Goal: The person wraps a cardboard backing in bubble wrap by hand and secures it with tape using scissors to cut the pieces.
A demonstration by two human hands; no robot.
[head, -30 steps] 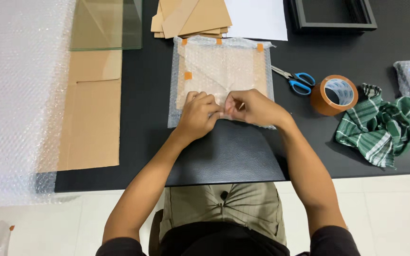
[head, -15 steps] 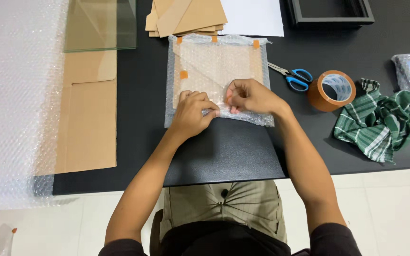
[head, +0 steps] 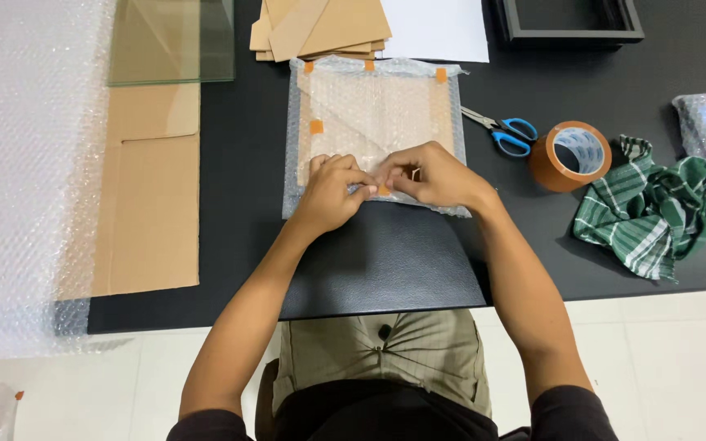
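Note:
A flat brown panel wrapped in bubble wrap [head: 373, 114] lies on the black table [head: 239, 196] in front of me, with small orange tape pieces along its edges. My left hand [head: 330, 194] and my right hand [head: 431, 175] meet at the near edge of the package. Their fingertips pinch and press a small orange tape piece [head: 384, 189] onto the wrap there. Both sets of fingers are curled down onto the package.
Blue-handled scissors [head: 504, 133] and a brown tape roll [head: 569, 155] lie right of the package, then a green checked cloth [head: 655, 212]. Left are a cardboard sheet [head: 153, 196], a glass pane [head: 172, 41] and a large bubble wrap sheet [head: 18, 163]. Cardboard pieces [head: 320, 24] and a black frame [head: 569, 20] sit behind.
Both hands stay at the package's near edge; the fingertips have drawn closer together over the tape piece. The view has shifted slightly.

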